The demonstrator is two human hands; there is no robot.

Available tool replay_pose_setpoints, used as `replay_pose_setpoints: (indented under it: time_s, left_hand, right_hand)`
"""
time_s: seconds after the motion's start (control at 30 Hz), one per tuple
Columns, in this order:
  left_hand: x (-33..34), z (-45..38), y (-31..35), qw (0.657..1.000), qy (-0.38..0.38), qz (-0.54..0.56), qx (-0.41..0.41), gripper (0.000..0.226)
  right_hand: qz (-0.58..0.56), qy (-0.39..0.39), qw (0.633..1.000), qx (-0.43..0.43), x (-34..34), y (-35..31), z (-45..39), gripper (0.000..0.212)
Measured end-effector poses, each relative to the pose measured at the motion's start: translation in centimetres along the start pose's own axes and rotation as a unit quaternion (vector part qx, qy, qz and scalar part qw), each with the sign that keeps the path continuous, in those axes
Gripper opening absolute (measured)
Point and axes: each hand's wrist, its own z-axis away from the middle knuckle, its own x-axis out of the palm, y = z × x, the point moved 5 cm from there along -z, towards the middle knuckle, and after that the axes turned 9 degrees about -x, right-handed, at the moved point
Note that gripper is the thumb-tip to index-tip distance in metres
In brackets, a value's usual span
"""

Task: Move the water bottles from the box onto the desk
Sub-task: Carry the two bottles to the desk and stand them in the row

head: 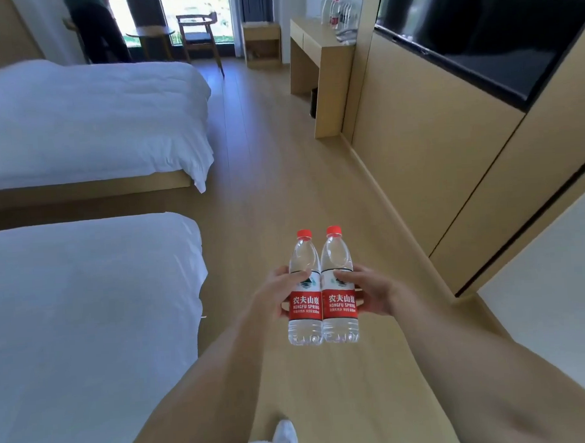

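Observation:
I carry two clear water bottles with red caps and red labels, upright and side by side in front of me over the wooden floor. My left hand (274,295) grips the left bottle (306,325) and my right hand (373,293) grips the right bottle (340,322). The two bottles touch each other. The light wooden desk (319,38) stands far ahead against the right wall. Several more bottles (339,14) of the same kind stand on its back part. No box is in view.
Two beds with white covers (76,124) (86,316) fill the left side. A wood-panelled wall with a dark TV (477,32) runs along the right. A chair (200,33), a round table and a person stand by the far window. A dark bin (314,102) sits under the desk.

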Motion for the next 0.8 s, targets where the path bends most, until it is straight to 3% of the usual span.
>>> replay_pose_setpoints:
  time_s: [0.43,0.8]
  left_hand:
    - [-7.6,-14.6,16.4,1.000,0.018,0.003,-0.007,0.036]
    - [-11.0,-29.0,32.0,0.997,0.062,0.036,-0.009,0.035]
  right_hand:
    - [-0.001,-0.019,1.000,0.011,1.8,-11.7,-20.7,0.045]
    - [0.014,-0.093,0.995,0.028,-0.3,-22.4,-42.1,0.043]
